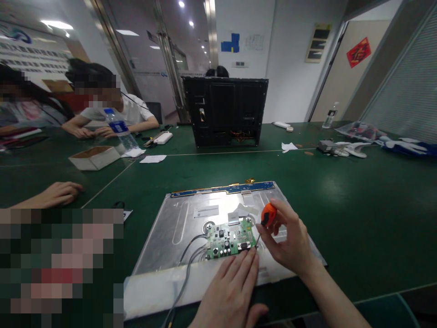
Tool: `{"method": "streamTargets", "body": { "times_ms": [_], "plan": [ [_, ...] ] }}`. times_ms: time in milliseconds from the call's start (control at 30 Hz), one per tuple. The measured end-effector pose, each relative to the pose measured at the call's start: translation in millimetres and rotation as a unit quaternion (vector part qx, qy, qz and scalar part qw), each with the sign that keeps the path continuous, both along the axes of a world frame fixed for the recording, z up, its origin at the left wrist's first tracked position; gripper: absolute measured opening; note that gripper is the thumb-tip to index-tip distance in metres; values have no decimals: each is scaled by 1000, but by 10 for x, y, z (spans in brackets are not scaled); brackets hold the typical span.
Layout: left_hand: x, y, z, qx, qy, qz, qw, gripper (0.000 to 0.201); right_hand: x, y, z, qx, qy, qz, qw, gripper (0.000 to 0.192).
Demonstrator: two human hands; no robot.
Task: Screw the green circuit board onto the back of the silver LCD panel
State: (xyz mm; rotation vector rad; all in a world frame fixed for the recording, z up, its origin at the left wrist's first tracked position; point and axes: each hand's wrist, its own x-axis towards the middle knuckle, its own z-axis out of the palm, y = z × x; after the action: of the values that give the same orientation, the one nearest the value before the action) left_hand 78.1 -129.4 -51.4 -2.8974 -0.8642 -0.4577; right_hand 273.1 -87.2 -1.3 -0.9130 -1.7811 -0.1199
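Observation:
A metal-backed display panel (170, 218) lies flat on the green table before me. On it sits a green circuit board (228, 237), with grey cables (187, 278) leading off its left side. My right hand (290, 237) grips a screwdriver (268, 214) by its orange and black handle, and the shaft points down at the board's lower right corner. Stretched flat, my left hand (232, 287) rests on the panel's white lower strip (153, 294), fingertips at the board's lower edge. Whether the tip sits in a screw is too small to tell.
A black monitor housing (225, 114) stands upright farther back. To the left are an open box (95, 158), a water bottle (121, 130) and a co-worker's hand (58, 193). Gloves (344, 148) lie at the right. Two people sit at the far left.

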Motion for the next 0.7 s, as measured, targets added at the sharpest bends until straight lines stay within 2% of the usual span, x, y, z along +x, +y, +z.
{"method": "streamTargets", "body": {
  "times_ms": [333, 567, 700],
  "plan": [
    [-4, -5, 7, 2, -2, 1, 1000, 66, 11, -28, -1, -27, 9, 40, 999, 57],
    [7, -4, -75, 13, 1, 0, 1000, 64, -1, -12, -11, -5, 1, 6, 1000, 54],
    [11, -6, -89, -8, -2, 7, 1000, 64, -8, -9, 6, 5, -10, -9, 1000, 51]
  ]
}}
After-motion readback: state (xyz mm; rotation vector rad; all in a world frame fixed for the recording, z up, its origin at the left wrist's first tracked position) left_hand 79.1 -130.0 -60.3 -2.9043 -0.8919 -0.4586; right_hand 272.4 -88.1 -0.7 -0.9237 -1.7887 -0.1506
